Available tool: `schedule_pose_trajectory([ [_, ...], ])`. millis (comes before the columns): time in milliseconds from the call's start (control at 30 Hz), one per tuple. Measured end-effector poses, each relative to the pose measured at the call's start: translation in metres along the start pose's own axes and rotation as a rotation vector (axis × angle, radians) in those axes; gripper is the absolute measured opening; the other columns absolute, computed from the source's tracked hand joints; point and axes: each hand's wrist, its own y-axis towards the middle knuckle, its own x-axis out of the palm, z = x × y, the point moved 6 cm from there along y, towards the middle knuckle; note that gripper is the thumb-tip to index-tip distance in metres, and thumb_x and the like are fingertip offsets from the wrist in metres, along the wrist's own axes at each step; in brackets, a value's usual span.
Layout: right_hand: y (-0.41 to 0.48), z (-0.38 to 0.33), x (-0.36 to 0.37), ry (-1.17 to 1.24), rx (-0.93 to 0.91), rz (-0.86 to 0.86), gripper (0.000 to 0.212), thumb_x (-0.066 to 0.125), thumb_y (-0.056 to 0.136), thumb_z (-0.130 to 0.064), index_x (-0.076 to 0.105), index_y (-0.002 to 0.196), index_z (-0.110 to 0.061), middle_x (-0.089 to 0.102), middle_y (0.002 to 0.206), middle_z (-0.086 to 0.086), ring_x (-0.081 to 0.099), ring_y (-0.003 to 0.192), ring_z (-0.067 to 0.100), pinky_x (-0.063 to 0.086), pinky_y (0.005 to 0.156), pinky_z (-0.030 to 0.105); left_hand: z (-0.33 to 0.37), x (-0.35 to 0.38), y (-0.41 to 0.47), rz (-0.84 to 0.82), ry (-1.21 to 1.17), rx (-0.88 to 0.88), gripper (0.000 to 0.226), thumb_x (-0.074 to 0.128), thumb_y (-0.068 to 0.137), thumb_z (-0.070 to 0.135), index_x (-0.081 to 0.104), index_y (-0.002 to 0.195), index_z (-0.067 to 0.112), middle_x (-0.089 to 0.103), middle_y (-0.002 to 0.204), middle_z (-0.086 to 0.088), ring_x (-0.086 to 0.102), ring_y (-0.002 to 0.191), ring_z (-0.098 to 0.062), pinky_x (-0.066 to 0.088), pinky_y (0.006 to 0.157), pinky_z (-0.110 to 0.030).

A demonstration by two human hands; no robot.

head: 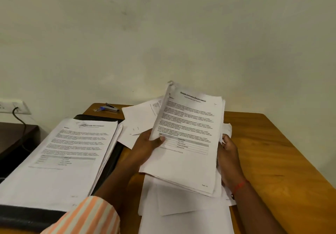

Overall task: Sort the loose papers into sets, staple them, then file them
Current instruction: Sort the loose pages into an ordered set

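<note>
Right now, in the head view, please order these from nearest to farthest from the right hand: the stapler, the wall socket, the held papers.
1. The held papers: the right hand holds them at their right edge.
2. The stapler: far-left corner of the table.
3. The wall socket: farther left, past the table.

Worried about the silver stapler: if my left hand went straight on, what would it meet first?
Likely the printed white paper sheaf the left hand grips; the silver stapler sits off its line.
</note>
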Motion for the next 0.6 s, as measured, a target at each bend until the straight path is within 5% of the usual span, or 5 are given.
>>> schedule_pose_trajectory([
  [167,-0.002,0.002,0.007,0.081,0.068,-0.072,0.037,0.038,0.105,-0.044,0.066,0.118,-0.025,0.077,0.103,-0.01,0.074,0.096,0.012,0.058,0.072,0.024,-0.001,-0.003,0.0,-0.003,-0.055,0.019,0.019,0.064,0.098,0.023,0.067,0.117,0.026,0.075,0.108,0.014,0.073,0.097,-0.008,0.059,0.078,-0.02],
  [233,-0.003,0.002,0.013,0.0,0.032,-0.131,0.029,0.049,0.103,-0.039,0.062,0.125,-0.026,0.075,0.109,-0.014,0.072,0.1,0.005,0.057,0.073,0.017,-0.001,-0.005,0.0,0.068,-0.024,0.067,0.022,0.065,0.098,0.027,0.066,0.12,0.026,0.074,0.113,0.014,0.071,0.103,-0.008,0.058,0.083,-0.02],
  [333,0.0,0.006,0.012,-0.214,-0.048,-0.13,0.04,0.072,0.091,-0.02,0.058,0.129,-0.024,0.071,0.12,-0.011,0.067,0.112,0.012,0.057,0.085,0.025,0.001,-0.004,-0.003,0.149,-0.019,0.143,0.025,0.061,0.101,0.032,0.066,0.124,0.023,0.074,0.115,0.011,0.07,0.105,-0.008,0.059,0.09,-0.029],
  [467,-0.001,0.004,0.01,-0.217,-0.116,-0.08,0.04,0.072,0.091,-0.012,0.06,0.127,-0.026,0.07,0.122,-0.011,0.066,0.115,0.011,0.056,0.094,0.036,0.008,-0.005,-0.009,0.222,-0.123,0.179,0.03,0.046,0.108,0.036,0.071,0.117,0.022,0.075,0.114,0.004,0.071,0.108,-0.019,0.058,0.096,-0.044],
  [600,-0.007,-0.008,0.01,-0.18,-0.179,-0.038,0.038,0.068,0.093,-0.01,0.06,0.126,-0.029,0.07,0.12,-0.017,0.065,0.114,0.003,0.055,0.091,0.026,0.02,-0.008,-0.014,0.28,-0.099,0.217,0.02,0.053,0.105,0.029,0.074,0.105,0.03,0.077,0.105,0.009,0.073,0.101,-0.017,0.059,0.094,-0.047],
])
